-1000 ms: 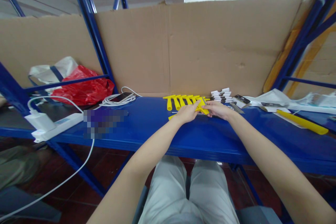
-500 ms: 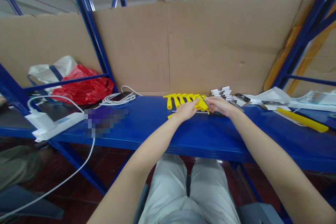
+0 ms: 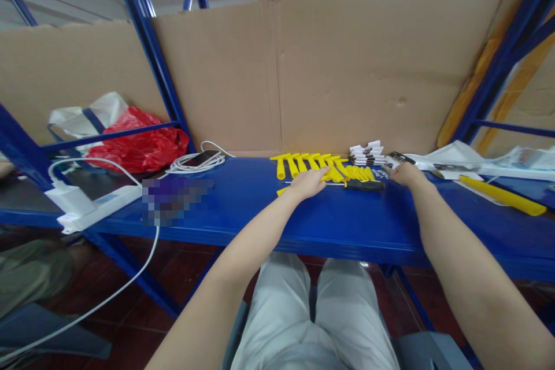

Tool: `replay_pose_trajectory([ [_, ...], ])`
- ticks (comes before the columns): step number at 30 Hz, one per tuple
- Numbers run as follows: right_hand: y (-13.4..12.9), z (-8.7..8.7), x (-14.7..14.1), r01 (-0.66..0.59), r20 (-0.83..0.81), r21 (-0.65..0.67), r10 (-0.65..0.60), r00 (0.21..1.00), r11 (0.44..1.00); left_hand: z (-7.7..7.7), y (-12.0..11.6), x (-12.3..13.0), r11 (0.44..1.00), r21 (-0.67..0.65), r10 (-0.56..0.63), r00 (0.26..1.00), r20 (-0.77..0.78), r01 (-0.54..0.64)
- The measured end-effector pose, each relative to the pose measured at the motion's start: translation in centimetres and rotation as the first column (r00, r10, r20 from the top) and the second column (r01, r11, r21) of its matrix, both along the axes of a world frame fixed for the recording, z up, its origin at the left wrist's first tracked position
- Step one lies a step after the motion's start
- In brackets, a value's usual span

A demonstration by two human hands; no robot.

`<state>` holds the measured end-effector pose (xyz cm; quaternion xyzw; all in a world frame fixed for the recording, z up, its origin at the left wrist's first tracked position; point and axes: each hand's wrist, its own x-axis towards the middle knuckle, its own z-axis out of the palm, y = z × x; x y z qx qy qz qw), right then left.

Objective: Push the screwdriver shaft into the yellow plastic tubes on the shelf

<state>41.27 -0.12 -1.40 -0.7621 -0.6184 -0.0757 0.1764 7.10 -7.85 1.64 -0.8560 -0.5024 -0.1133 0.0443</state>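
Observation:
My left hand (image 3: 309,184) is closed around a yellow T-shaped piece (image 3: 333,174), at the right end of a row of several yellow T-shaped pieces (image 3: 299,163). My right hand (image 3: 406,174) is closed low over the tabletop, beside a black printed packet (image 3: 399,157); its fingertips and anything in them are hidden. Between my hands lies a screwdriver (image 3: 366,185) with a black handle, its thin metal shaft pointing left. Behind that handle is a line of small yellow parts (image 3: 361,173). White-and-black pieces (image 3: 367,153) are stacked further back.
A long yellow tool handle (image 3: 503,195) and clear plastic packaging (image 3: 451,157) lie at the right. To the left are a coiled white cable (image 3: 191,167), a power strip (image 3: 102,208) and a red plastic bag (image 3: 143,140). A cardboard sheet (image 3: 338,75) backs the blue table (image 3: 269,225).
My right hand has left the yellow pieces and moved right to the black packet, uncovering the screwdriver handle and small yellow parts. My left hand has stayed in place.

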Motion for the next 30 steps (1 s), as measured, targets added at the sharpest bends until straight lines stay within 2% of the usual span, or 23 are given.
replay_pose_trajectory([
  [3, -0.2, 0.2, -0.6, 0.082, -0.017, -0.123, -0.084, 0.996, 0.989, 0.0, 0.0, 0.0, 1.0, -0.001, -0.003, 1.0, 0.006, 0.003],
  [6, -0.5, 0.3, -0.9, 0.063, 0.006, -0.15, -0.063, 0.998, 0.987, 0.0, 0.0, 0.0, 1.0, 0.005, -0.007, 1.0, 0.018, 0.007],
  [13, -0.7, 0.4, -1.1, 0.032, 0.041, -0.083, -0.028, 0.999, 0.996, 0.0, -0.2, 0.1, 1.0, 0.008, -0.008, 0.999, 0.035, 0.008],
  [22, -2.2, 1.3, -3.2, 0.019, -0.013, -0.117, -0.021, 1.0, 0.993, 0.0, -0.2, 0.1, 1.0, 0.011, -0.02, 1.0, 0.022, 0.019],
  [30, -1.6, 0.7, -2.7, -0.015, 0.025, -0.084, 0.017, 1.0, 0.996, 0.1, -0.2, 0.1, 1.0, 0.005, -0.012, 1.0, 0.017, 0.012],
])
